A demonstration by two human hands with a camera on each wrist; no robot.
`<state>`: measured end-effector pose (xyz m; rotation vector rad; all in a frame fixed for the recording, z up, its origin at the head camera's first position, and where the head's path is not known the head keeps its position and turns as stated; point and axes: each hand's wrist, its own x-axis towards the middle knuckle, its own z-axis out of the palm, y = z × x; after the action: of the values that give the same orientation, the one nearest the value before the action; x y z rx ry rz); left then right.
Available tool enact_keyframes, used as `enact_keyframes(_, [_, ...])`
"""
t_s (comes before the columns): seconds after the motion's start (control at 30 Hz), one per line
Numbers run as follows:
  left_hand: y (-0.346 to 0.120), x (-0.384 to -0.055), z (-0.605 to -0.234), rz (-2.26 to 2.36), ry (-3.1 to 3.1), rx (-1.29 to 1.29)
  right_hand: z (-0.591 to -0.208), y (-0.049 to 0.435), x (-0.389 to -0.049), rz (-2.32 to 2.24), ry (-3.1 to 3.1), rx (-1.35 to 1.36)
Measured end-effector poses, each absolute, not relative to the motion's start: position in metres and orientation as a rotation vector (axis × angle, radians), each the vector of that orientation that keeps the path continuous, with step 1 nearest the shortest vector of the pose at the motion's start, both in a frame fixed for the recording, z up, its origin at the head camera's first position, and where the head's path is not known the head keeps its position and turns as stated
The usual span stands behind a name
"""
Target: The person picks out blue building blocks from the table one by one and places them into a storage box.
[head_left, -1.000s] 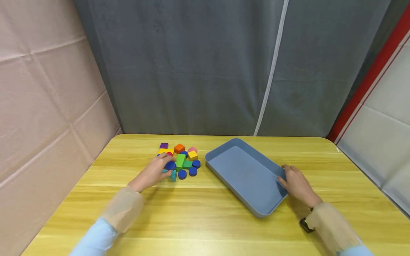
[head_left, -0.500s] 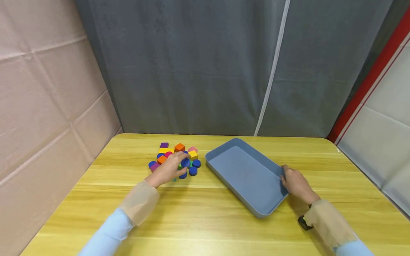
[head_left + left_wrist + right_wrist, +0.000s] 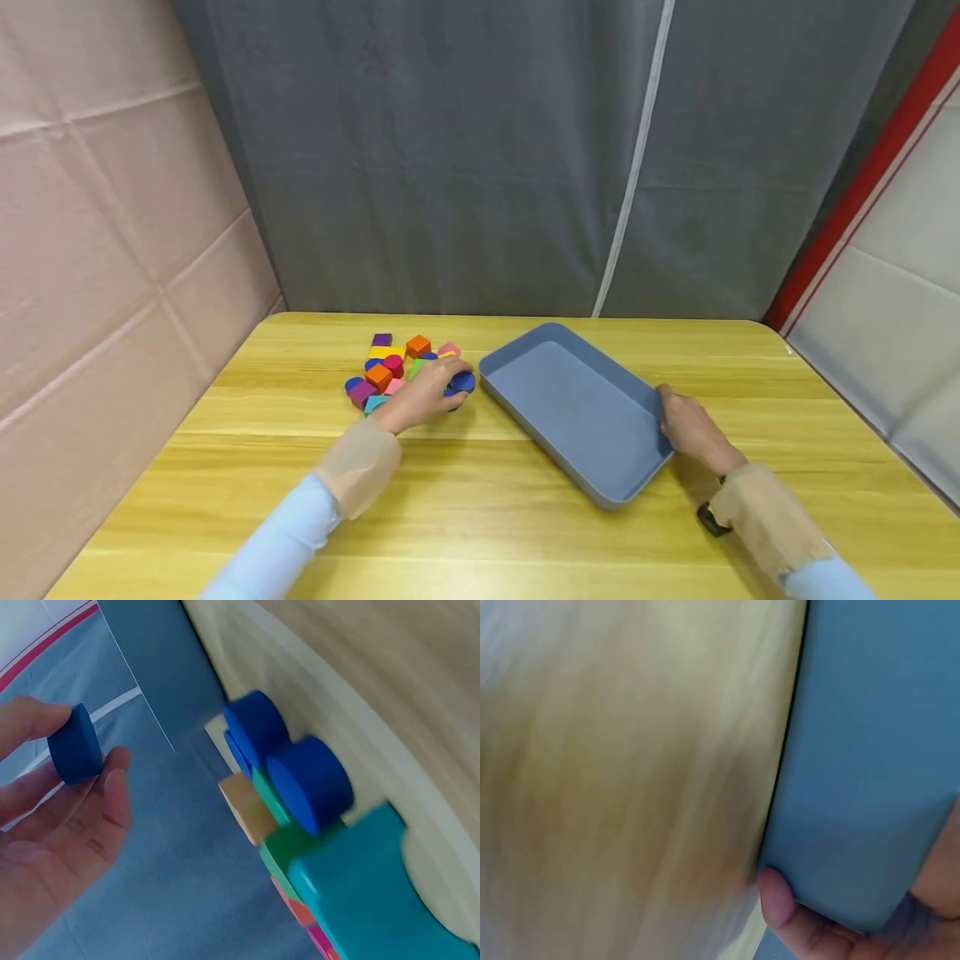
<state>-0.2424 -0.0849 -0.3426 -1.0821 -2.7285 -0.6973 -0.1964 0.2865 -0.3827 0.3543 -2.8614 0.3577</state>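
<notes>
A round blue wooden block [image 3: 75, 746] is pinched between the thumb and fingers of my left hand [image 3: 423, 397]. In the head view that hand is over the right side of a pile of coloured blocks, just left of the grey-blue tray [image 3: 573, 408]. The left wrist view shows the held block raised off the table, apart from two other blue round blocks [image 3: 311, 784] and a teal block with a curved cutout [image 3: 375, 892]. My right hand [image 3: 697, 429] grips the tray's right end; the right wrist view has its fingers against the tray wall [image 3: 855, 772].
Orange cubes [image 3: 378, 377], a purple block [image 3: 362, 393], a red round block [image 3: 393, 364] and several others lie left of the tray on the wooden table [image 3: 480, 533]. A grey curtain [image 3: 450, 167] hangs behind the table's far edge.
My left hand has moved right across the pile with the blue round block, toward the tray. My right hand has stayed at the tray's end, its thumb drawn back toward the rim.
</notes>
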Motion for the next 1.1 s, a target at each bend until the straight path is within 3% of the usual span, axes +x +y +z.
enact_keyframes(1.1, [-0.014,-0.264,-0.349,-0.741,-2.833,-1.167,-0.384,0.279,-0.198,0.32,-2.924,0.332])
